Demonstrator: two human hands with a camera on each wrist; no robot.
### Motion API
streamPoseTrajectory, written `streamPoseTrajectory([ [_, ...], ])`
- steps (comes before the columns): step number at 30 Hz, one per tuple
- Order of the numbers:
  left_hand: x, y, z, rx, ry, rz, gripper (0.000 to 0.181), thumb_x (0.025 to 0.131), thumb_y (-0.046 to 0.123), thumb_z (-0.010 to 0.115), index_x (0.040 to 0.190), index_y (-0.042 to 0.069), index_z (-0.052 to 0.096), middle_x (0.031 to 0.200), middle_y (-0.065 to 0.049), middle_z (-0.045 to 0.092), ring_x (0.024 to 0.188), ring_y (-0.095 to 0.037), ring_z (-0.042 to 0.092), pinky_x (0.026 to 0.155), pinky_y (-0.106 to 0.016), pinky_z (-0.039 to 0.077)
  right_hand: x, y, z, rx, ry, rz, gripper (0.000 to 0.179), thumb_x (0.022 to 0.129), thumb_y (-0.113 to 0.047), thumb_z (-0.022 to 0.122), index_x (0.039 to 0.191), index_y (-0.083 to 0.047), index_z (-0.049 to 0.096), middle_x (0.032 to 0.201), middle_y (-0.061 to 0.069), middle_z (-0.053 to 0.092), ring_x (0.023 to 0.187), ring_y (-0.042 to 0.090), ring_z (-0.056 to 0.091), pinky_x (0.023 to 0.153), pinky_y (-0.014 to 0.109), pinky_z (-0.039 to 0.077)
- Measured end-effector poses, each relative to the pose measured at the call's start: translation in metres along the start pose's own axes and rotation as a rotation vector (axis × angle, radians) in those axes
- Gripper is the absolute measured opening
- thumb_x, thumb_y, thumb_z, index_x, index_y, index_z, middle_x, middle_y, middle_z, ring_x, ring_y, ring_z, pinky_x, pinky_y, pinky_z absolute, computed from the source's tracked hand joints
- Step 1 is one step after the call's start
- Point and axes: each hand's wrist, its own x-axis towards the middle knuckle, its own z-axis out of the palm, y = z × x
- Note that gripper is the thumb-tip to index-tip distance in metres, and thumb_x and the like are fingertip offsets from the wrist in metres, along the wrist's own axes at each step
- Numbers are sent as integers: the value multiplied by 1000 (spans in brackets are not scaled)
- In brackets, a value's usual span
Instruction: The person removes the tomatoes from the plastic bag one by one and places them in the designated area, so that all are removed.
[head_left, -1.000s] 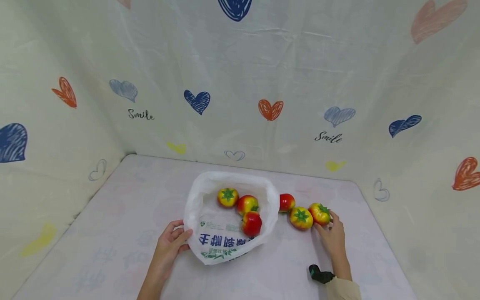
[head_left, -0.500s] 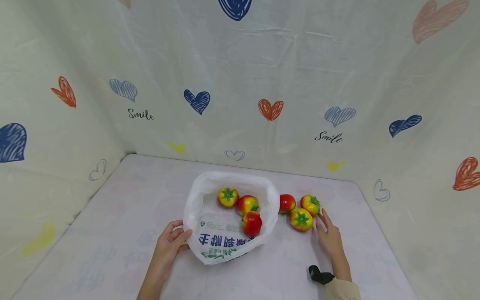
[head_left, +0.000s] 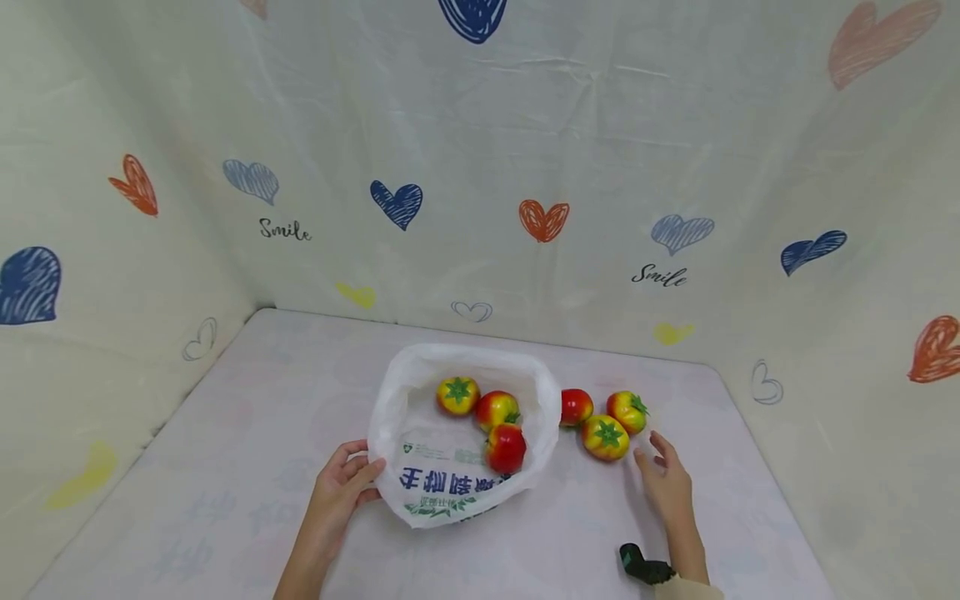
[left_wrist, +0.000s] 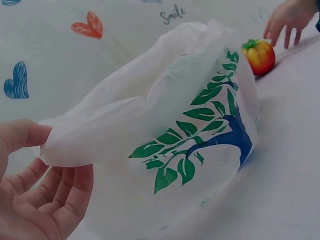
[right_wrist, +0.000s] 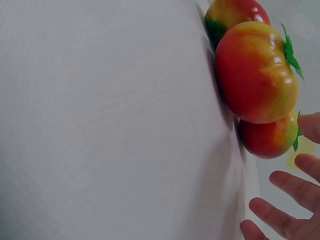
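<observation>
At lower left, the left hand (head_left: 341, 483) pinches the bag (head_left: 442, 357) by its rim, likely keeping it open; the right hand (head_left: 669, 483), lower right, holds nothing, fingers loose, beside three fruits (head_left: 605, 435).

Left hand (head_left: 339, 490) pinching, right hand (head_left: 667, 486) with fingers (right_wrist: 295, 188) spread apart

White bag (head_left: 467, 357) in left hand (head_left: 343, 487), three tomatoes (head_left: 496, 409) inside, right hand (head_left: 667, 482) near three other tomatoes (head_left: 604, 439)
</observation>
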Motion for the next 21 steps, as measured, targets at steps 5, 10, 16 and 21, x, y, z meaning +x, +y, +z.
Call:
streamPoseTrajectory([
  [5, 1, 0, 0, 3, -3, -3, 43, 85, 18, 63, 121, 8, 43, 92, 3, 62, 79, -9, 61, 69, -24, 55, -8, -8, -4, 3, -26, 0, 64, 93, -42, 42, 143, -10, 19, 146, 19, 25, 128, 38, 30, 103, 55, 32],
  [10, 1, -1, 0, 6, -1, -1, 43, 84, 18, 63, 121, 8, 43, 93, 2, 62, 79, -10, 61, 68, -24, 55, -4, 1, 1, -2, 28, -72, 64, 91, -45, 45, 141, -10, 26, 143, 19, 32, 124, 38, 36, 100, 55, 35],
  [16, 1, -1, 0, 11, 0, -2, 44, 84, 21, 63, 121, 9, 43, 94, 1, 62, 79, -10, 61, 69, -24, 55, 19, 37, 16, -63, 127, -163, 67, 85, -57, 46, 139, -20, 32, 139, 9, 42, 120, 31, 45, 95, 51, 42],
  [21, 1, -1, 0, 10, 0, -4, 43, 84, 21, 63, 121, 9, 43, 96, 0, 62, 79, -10, 61, 69, -24, 54, 21, 42, 21, -44, 132, -205, 65, 83, -60, 47, 137, -27, 35, 135, 5, 45, 118, 27, 46, 94, 51, 43],
])
